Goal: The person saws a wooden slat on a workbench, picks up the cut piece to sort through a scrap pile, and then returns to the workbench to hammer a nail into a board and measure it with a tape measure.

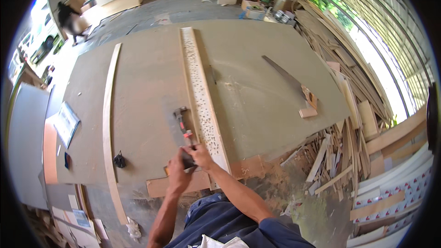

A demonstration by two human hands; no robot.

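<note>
Brownish-grey boarding formed the broad worktop (pixel 147 73). From its far edge to its near one ran a speckled strip (pixel 201 89), long and flat, with pale wooden edges and dark spots over its face; whether these were holes or marks was too fine to tell. Well to its left lay a plain wooden strip (pixel 109 96), overhanging the near edge. Well to the right rested a handsaw (pixel 285 75), its blade slanting away from the person.

Just left of the speckled strip, a red-and-black hammer (pixel 182 120) pointed away from the person, head farthest. Both hands met at the butt of its handle. The left hand (pixel 178 170) was curled round a dark object (pixel 187 160), mostly hidden by the fingers. The right hand (pixel 200 156) came in just beside it, fingers bent; whether it gripped the handle, the object or neither, I could not tell.

The step in hand looked like readying a small tool rather than striking, since the hammer's head was not over the strip. The next move seemed to call for a settled grip on one tool and steadying the strip, which neither hand appeared to press.
</note>
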